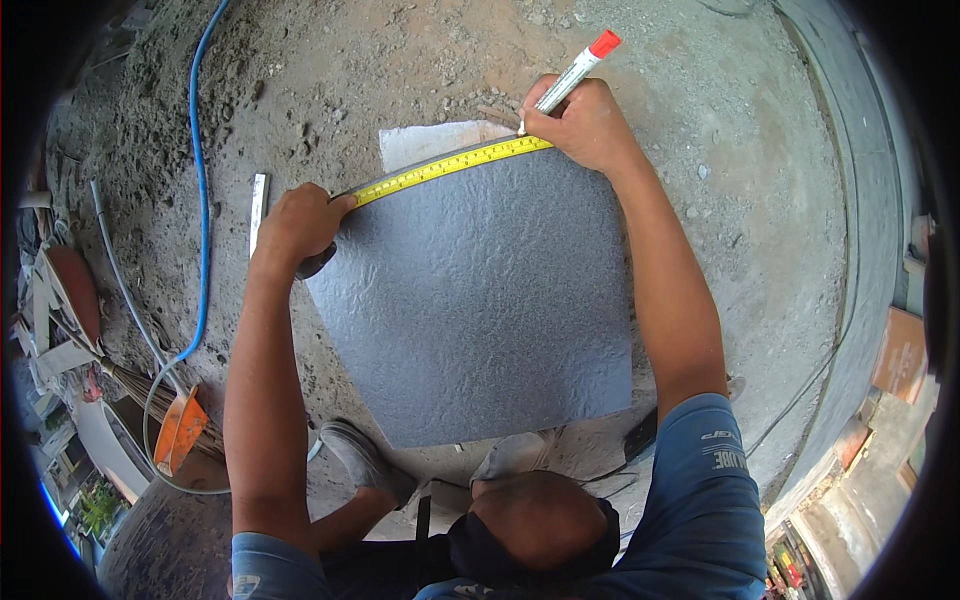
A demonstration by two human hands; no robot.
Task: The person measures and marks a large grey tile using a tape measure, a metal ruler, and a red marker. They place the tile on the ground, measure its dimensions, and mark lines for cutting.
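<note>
A large grey tile (490, 290) with a rough, stone-like face lies flat before me. Along its far edge runs the yellow blade of a tape measure (440, 175). My left hand (302, 225) is closed around the tape measure at the tile's far left corner, and part of a dark case shows below the palm. Between the fingers of my right hand (585, 122) is a white marker (572, 78), its red end up and its tip down at the tile's far edge. The right hand rests by the blade's other end, which its fingers partly hide.
A pale flat piece (430, 143) pokes out past the tile's far edge. To the left lie a white strip (258, 212) and a blue hose (196, 160) on dusty ground. An orange-bladed tool (180, 430) sits lower left. My shoes (362, 458) are close to the tile's near edge.
</note>
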